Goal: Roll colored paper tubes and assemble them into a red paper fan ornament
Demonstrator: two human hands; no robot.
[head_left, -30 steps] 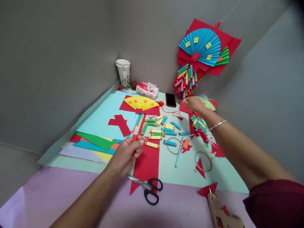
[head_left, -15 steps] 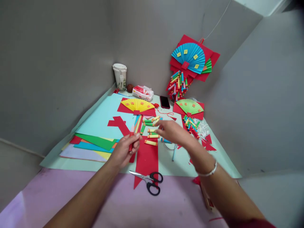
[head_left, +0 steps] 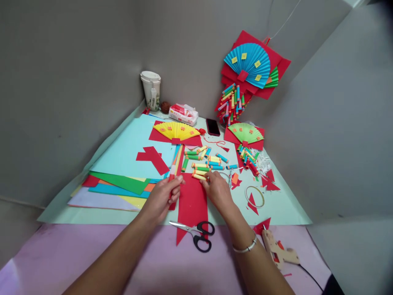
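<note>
In my left hand, closed fingers hold a slim red tool with a pale tip pointing up; its exact kind is unclear. My right hand pinches the right end of a yellow paper roll with orange ends, at the near side of a group of rolls. Its fingertips partly cover that end. Green rolls and blue rolls lie just beyond. Below both hands a red paper strip lies flat, with black-handled scissors across its notched end.
A yellow paper fan and a green one lie behind. Coloured sheets are stacked left. A tape ring, glue gun and red scraps are at right. A phone and lidded cup stand farther back.
My right hand has come down and toward me onto the nearest yellow roll, which now sits closer to the others. My left hand keeps the red tool. The view has shifted slightly.
</note>
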